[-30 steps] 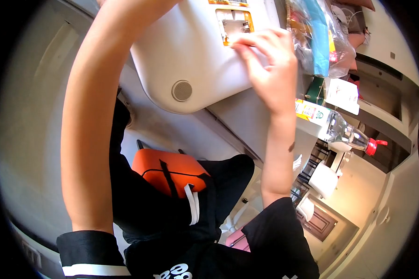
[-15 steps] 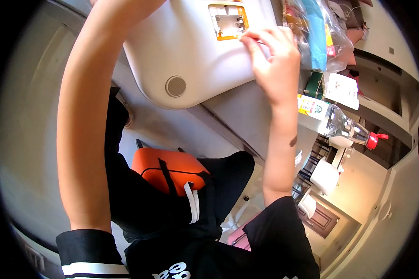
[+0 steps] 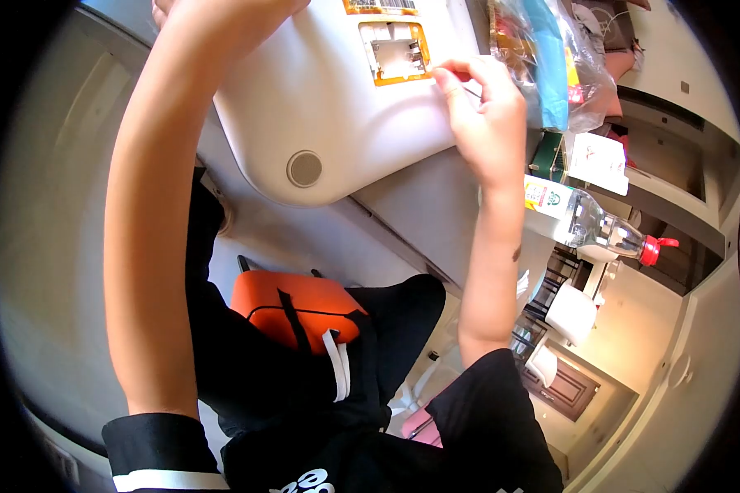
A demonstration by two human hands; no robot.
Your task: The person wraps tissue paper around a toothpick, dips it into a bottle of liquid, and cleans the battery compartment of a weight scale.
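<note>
A white bathroom scale [image 3: 362,140] lies with its underside up, one round grey foot [image 3: 304,168] at its near corner. In it is an open battery compartment [image 3: 396,57] with an orange edge and metal contacts inside. A barcode label [image 3: 382,6] is cut by the top edge. My right hand [image 3: 489,119] is at the compartment's right corner, thumb and forefinger pinched together. Whether anything small is between them is hidden. My left arm reaches over the scale's left side; of my left hand [image 3: 161,11] only a bit of the fingers shows at the top edge.
Clear plastic bags and a blue packet [image 3: 551,66] lie right of the scale. Nearby are a green box [image 3: 548,154], a white carton [image 3: 600,162] and a clear bottle [image 3: 604,226] with a red cap. An orange bag [image 3: 292,300] rests at my lap.
The scale sits slightly lower in view, and its barcode label now shows. My right fingertips have shifted a little to the right, away from the compartment's edge. Some left fingers have come into view.
</note>
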